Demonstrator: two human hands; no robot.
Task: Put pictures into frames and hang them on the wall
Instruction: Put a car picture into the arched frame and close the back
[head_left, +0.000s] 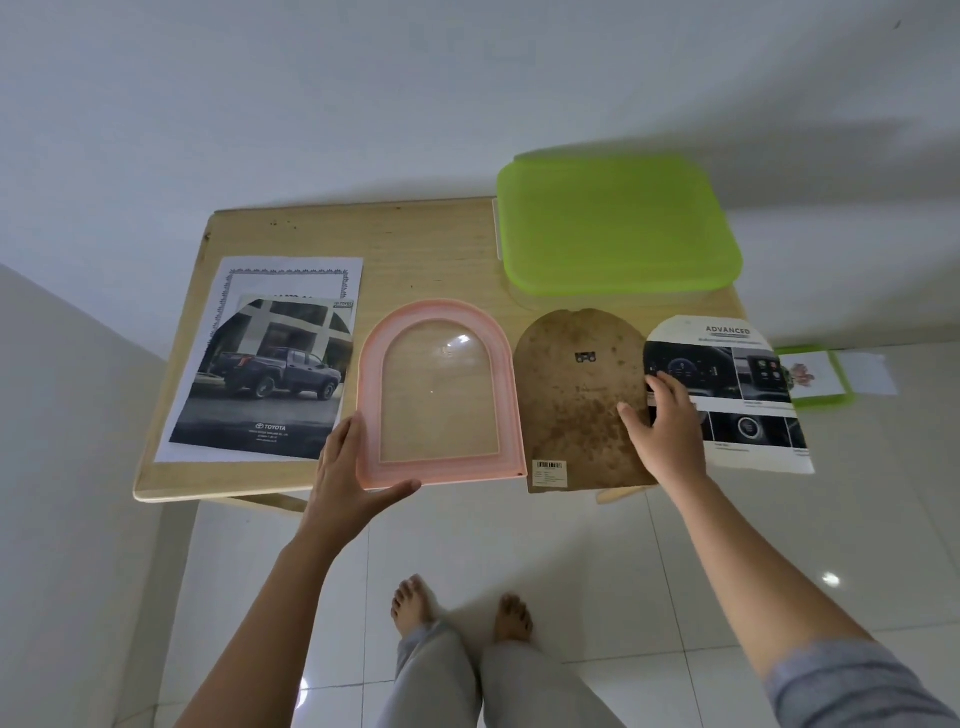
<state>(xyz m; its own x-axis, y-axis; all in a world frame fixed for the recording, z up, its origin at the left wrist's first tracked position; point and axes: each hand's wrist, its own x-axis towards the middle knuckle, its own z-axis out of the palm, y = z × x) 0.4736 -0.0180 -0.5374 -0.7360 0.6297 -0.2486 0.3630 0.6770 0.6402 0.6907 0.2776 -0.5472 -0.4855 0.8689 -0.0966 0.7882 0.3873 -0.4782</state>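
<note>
two hands: left hand (349, 480) gripping empty pink frame (440, 395), right hand (667, 421) spread on arched picture (727, 395).

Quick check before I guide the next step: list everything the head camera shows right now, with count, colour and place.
Light wooden table: one, tan, against the white wall.
Pink arched picture frame: one, pink with clear pane, table front centre.
Brown arched backing board: one, brown, right of the frame.
Arch-cut dashboard brochure picture: one, white and black, table's right edge.
Pickup truck brochure picture: one, dark, table left, on the certificate.
White bordered certificate sheet: one, white, table left.
Green-lidded plastic box: one, lime, table back right.
Green tray holding a card: one, green, floor at right.
Left hand: holding the frame's lower-left corner.
Right hand: on board and dashboard picture.
Bare feet: two, on white tiles.
</note>
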